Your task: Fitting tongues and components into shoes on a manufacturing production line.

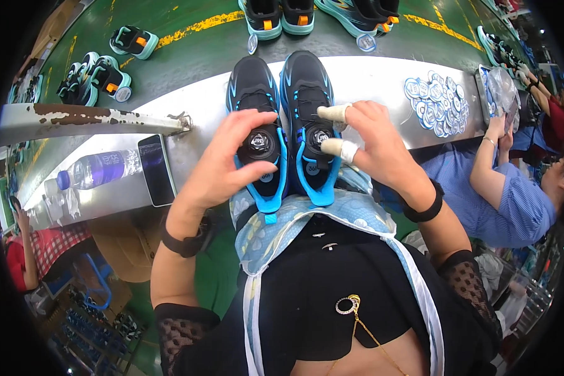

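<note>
two black sneakers with bright blue trim, a left shoe (250,78) and a right shoe (304,70), stood side by side at the middle of the metal worktop (194,91), toes toward its far edge and heels at its near edge, just above a light blue patterned apron (288,220). the left hand (222,153) was half open in a c-shape about the left shoe's round lace dial (260,144), thumb and fingers apart on either side of it; whether the fingertips pressed on the shoe i could not tell. the right hand (382,141), with pale covers (338,148) on thumb and forefinger, was also partly open, thumb tip beside the right shoe's dial (319,138) and forefinger over the laces; its pressure could not be told either. round tags (435,103) lay heaped toward the worktop's right end. on its left part a smartphone (156,172) lay near the near edge, just beside a toppled clear bottle (100,169) with a purple label. beyond the far edge, more sneakers (135,42) stood on a green surface (178,59).
</note>
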`<control>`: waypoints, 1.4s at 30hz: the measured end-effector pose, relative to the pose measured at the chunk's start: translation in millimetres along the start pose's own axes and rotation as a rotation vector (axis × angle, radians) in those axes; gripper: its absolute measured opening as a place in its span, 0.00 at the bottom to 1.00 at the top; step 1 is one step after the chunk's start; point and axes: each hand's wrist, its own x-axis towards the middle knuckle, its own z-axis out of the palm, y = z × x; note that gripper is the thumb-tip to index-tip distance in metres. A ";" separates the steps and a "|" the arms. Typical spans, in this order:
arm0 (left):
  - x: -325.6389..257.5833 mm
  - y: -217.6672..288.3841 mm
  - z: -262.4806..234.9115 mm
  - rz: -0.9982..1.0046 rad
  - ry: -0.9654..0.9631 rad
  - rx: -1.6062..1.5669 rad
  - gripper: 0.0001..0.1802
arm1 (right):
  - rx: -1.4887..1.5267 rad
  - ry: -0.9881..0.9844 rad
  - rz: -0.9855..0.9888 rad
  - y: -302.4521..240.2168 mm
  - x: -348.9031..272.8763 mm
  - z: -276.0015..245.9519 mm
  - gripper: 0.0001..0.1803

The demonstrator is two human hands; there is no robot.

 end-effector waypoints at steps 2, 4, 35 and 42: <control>2.1 -3.9 3.2 -0.002 0.043 0.135 0.24 | -0.007 -0.020 0.019 0.9 5.7 -1.4 0.22; 2.2 -11.7 -1.1 -0.155 -0.074 0.047 0.28 | -0.043 0.011 -0.051 2.9 9.6 0.2 0.19; -21.1 -18.3 -3.1 -0.088 0.147 0.300 0.32 | 0.103 -0.268 -0.058 16.7 102.2 62.6 0.22; -11.7 -39.4 -5.4 -0.094 0.158 -0.022 0.18 | 0.118 -0.279 -0.031 12.1 105.0 60.8 0.22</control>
